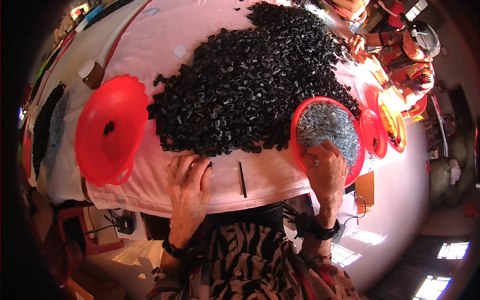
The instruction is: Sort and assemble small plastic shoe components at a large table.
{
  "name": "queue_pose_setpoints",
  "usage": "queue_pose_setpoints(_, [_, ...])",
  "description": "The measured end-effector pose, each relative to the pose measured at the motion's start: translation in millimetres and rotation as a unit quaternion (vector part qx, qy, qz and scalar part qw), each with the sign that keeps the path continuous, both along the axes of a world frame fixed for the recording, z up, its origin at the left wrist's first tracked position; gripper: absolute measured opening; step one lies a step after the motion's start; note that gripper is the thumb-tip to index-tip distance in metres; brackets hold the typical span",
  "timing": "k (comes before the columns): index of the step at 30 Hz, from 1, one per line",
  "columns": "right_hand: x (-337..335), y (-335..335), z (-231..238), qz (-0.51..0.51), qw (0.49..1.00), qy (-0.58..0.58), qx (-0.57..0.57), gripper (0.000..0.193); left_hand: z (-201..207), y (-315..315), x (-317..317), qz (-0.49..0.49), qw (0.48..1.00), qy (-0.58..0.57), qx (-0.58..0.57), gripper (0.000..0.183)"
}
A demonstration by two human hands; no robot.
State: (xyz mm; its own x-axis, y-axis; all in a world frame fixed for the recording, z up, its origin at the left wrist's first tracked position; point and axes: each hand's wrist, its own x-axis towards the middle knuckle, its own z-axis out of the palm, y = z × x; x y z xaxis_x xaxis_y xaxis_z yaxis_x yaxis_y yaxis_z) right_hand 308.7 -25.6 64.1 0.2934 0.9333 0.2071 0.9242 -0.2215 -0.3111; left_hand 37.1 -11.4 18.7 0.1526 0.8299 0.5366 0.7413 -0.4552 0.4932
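Observation:
My left hand (189, 182) is closed at the near edge of a big heap of small black plastic pieces (235, 90), short and tube-like. A bit of one black piece shows at its fingertips. My right hand (327, 170) reaches over the near rim of a red bowl (295, 142) filled with small silvery metal parts (327, 125), spring-like but too fine to tell. Its fingers are pinched together, with a silvery glint between them. Between my hands a thin dark stick (242, 179) lies on the pale cloth.
A large red scalloped basin (95, 135) at left holds a few black pieces (109, 128). Behind it stands a brown jar with a white lid (91, 74). Smaller red bowls (367, 125) sit at right. Another person (405, 60) works across the table's right side.

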Motion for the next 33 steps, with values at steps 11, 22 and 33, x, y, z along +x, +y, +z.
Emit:
queue_pose_setpoints(11, [10.2,-1.3,5.2,0.038,0.998,0.033,-0.028,0.009,5.4,-2.4,-1.5,-0.013,1.0,0.002,-0.012,0.023])
queue_pose_setpoints(22, [11.1,-2.2,0.4,0.054,0.992,0.109,0.032,0.007,-1.9,-0.7,-6.0,-0.016,0.999,-0.043,-0.009,0.022])
queue_pose_setpoints(33, [10.2,12.3,-4.5,0.13,0.991,0.039,-0.01,0.009,-5.1,-6.1,-11.4,0.002,1.0,-0.009,-0.01,0.022])
